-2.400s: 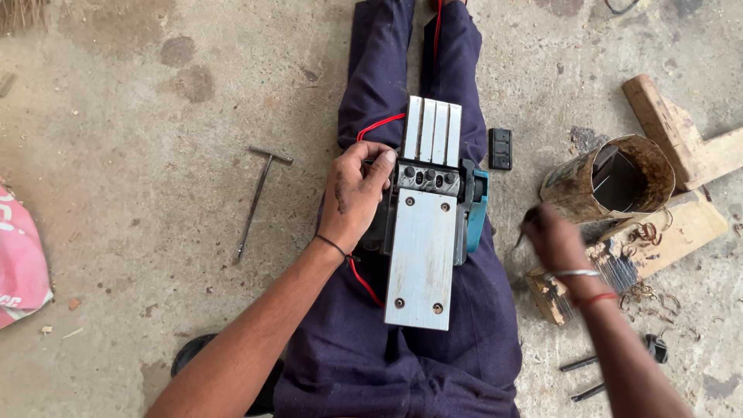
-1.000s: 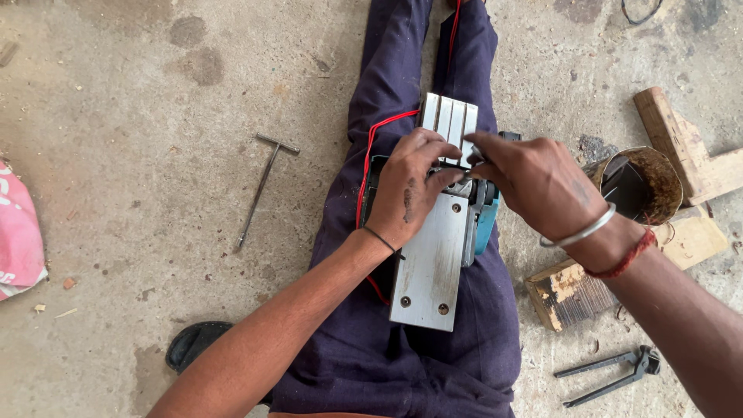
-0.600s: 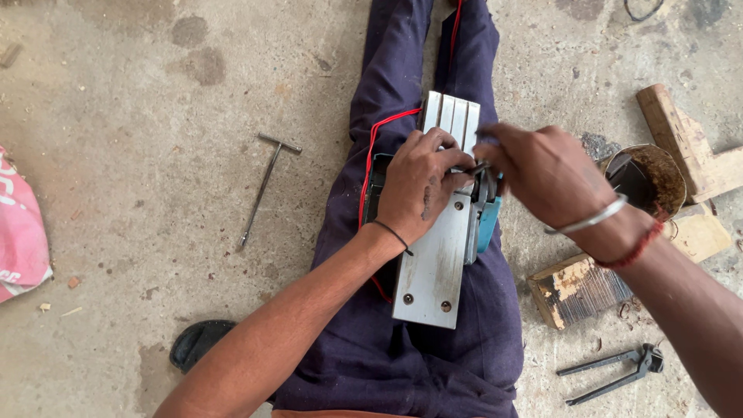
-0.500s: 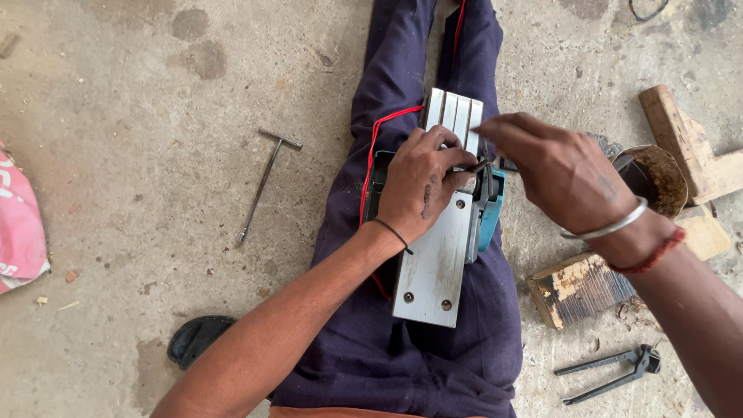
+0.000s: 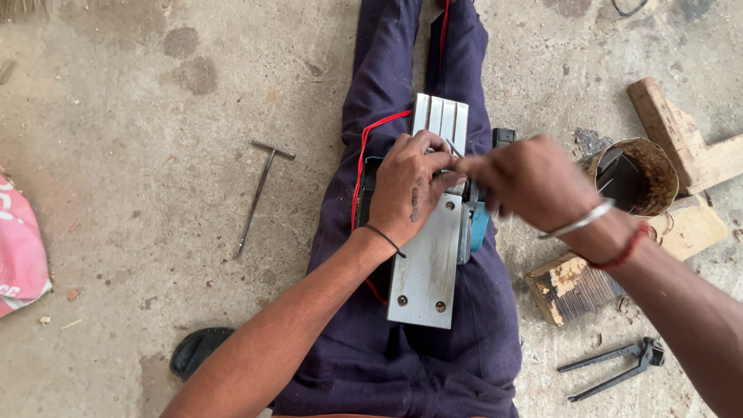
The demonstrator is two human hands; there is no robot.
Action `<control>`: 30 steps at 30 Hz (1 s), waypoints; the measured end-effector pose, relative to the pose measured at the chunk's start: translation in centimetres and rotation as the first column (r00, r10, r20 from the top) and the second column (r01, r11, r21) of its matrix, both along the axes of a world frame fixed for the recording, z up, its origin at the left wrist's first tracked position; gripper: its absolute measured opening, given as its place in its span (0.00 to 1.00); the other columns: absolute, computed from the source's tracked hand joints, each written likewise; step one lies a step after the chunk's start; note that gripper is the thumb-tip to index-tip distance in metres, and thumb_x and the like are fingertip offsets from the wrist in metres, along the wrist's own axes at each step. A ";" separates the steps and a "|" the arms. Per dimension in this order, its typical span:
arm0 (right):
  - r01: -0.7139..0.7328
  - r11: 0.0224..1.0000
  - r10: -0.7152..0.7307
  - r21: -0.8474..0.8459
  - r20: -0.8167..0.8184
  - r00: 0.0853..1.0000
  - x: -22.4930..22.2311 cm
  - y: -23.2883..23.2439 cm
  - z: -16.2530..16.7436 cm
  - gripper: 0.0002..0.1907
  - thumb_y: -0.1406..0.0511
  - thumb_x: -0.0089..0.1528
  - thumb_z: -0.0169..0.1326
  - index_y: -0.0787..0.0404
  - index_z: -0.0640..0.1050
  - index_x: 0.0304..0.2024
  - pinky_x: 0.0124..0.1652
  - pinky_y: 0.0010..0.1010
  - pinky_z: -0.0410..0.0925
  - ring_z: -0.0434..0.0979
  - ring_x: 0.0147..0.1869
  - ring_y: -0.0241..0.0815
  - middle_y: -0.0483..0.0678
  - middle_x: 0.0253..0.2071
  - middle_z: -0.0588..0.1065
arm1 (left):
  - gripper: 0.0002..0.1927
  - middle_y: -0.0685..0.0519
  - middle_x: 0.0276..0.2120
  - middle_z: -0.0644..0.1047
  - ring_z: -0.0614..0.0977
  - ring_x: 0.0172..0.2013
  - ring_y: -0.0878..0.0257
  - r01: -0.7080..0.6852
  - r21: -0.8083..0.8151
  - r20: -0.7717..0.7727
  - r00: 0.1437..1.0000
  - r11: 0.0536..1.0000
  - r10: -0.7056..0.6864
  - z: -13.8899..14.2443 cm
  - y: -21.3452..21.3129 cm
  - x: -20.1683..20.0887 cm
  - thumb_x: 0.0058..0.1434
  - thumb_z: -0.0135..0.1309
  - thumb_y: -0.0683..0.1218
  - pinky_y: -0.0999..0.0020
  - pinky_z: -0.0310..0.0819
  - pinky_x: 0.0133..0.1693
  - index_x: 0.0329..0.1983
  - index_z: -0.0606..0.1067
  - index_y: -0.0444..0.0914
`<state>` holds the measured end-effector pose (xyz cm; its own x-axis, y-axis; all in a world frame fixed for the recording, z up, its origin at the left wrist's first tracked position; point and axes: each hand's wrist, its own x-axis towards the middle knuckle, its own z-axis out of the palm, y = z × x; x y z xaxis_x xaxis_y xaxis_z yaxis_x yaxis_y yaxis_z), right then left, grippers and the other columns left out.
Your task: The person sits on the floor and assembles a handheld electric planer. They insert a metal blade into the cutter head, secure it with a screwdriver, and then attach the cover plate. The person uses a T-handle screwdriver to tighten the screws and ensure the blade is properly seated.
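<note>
My left hand (image 5: 410,190) presses flat on the planer (image 5: 424,255); my right hand (image 5: 530,182) pinches a thin tool (image 5: 453,147) beside it, tin can (image 5: 636,176) just beyond.

The left hand (image 5: 410,190) lies over the middle of the upturned planer (image 5: 426,255), so that stretch of its metal sole is hidden. The right hand (image 5: 534,182) is blurred; what its grip closes on, a thin pale sliver near the fingertips, is too small to tell. The planer's body is mostly hidden under the sole. A pink sack (image 5: 19,248) is cut off by the left edge, the wooden frame (image 5: 689,147) by the right. The inside of the rusty tin (image 5: 638,174) is too dark to make out.
</note>
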<state>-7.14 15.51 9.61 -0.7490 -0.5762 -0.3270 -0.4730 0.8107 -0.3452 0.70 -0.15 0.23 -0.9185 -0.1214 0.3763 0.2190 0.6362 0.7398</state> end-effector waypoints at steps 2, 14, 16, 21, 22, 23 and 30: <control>-0.237 0.965 0.203 -0.116 -0.248 0.947 -0.1 0.4 0.5 0.15 0.61 0.70 0.47 0.62 0.82 0.40 0.29 0.25 0.77 0.85 0.31 0.40 0.50 0.34 0.82 | 0.09 0.55 0.41 0.77 0.77 0.41 0.59 0.005 0.028 0.005 1.000 1.000 -0.006 0.1 0.0 0.1 0.58 0.65 0.48 0.63 0.74 0.46 0.40 0.84 0.40; -0.232 0.960 0.260 0.159 -0.189 0.947 -0.9 0.6 0.5 0.17 0.57 0.70 0.50 0.61 0.82 0.35 0.25 0.34 0.74 0.79 0.23 0.41 0.49 0.28 0.80 | 0.11 0.53 0.41 0.77 0.76 0.41 0.58 0.010 -0.039 -0.024 1.000 0.999 -0.011 0.1 0.1 0.1 0.59 0.64 0.49 0.62 0.74 0.46 0.41 0.84 0.39; -0.054 0.978 0.045 0.203 0.050 0.998 -0.5 0.3 0.7 0.21 0.55 0.69 0.47 0.61 0.82 0.31 0.25 0.34 0.73 0.79 0.21 0.42 0.50 0.21 0.79 | 0.11 0.53 0.41 0.78 0.76 0.40 0.59 0.013 -0.030 -0.012 1.000 0.999 -0.013 0.0 0.1 0.1 0.59 0.64 0.50 0.63 0.74 0.46 0.40 0.84 0.39; -0.293 0.946 0.240 -0.134 -0.314 0.919 -0.3 0.8 1.5 0.14 0.66 0.69 0.45 0.63 0.82 0.47 0.22 0.25 0.72 0.79 0.27 0.42 0.55 0.38 0.80 | 0.10 0.54 0.40 0.78 0.76 0.40 0.58 0.001 -0.015 -0.023 1.000 1.000 -0.002 0.0 0.1 0.2 0.59 0.64 0.49 0.62 0.74 0.45 0.40 0.84 0.40; -0.516 0.827 0.338 -0.223 -0.535 0.774 -0.5 1.0 1.6 0.16 0.70 0.67 0.46 0.65 0.82 0.52 0.20 0.25 0.71 0.79 0.29 0.42 0.55 0.44 0.80 | 0.10 0.54 0.40 0.78 0.76 0.40 0.58 -0.003 -0.023 -0.021 1.000 1.000 0.002 0.0 0.1 0.2 0.60 0.64 0.49 0.62 0.74 0.46 0.41 0.84 0.40; -0.593 0.781 0.384 -0.196 -0.600 0.702 -0.7 1.1 1.4 0.14 0.72 0.66 0.47 0.64 0.82 0.50 0.22 0.24 0.72 0.80 0.32 0.44 0.55 0.45 0.80 | 0.10 0.54 0.40 0.77 0.76 0.41 0.59 -0.002 -0.030 -0.019 1.000 1.000 0.002 0.0 0.1 0.3 0.60 0.64 0.49 0.61 0.74 0.46 0.41 0.84 0.40; -0.340 0.923 0.382 0.182 -0.304 0.873 -1.2 1.0 -0.7 0.18 0.54 0.68 0.51 0.59 0.82 0.33 0.29 0.30 0.71 0.78 0.26 0.38 0.47 0.27 0.80 | 0.11 0.54 0.42 0.77 0.76 0.42 0.58 0.006 -0.063 -0.021 1.000 0.998 -0.008 0.3 0.1 0.3 0.59 0.65 0.48 0.61 0.73 0.48 0.42 0.84 0.40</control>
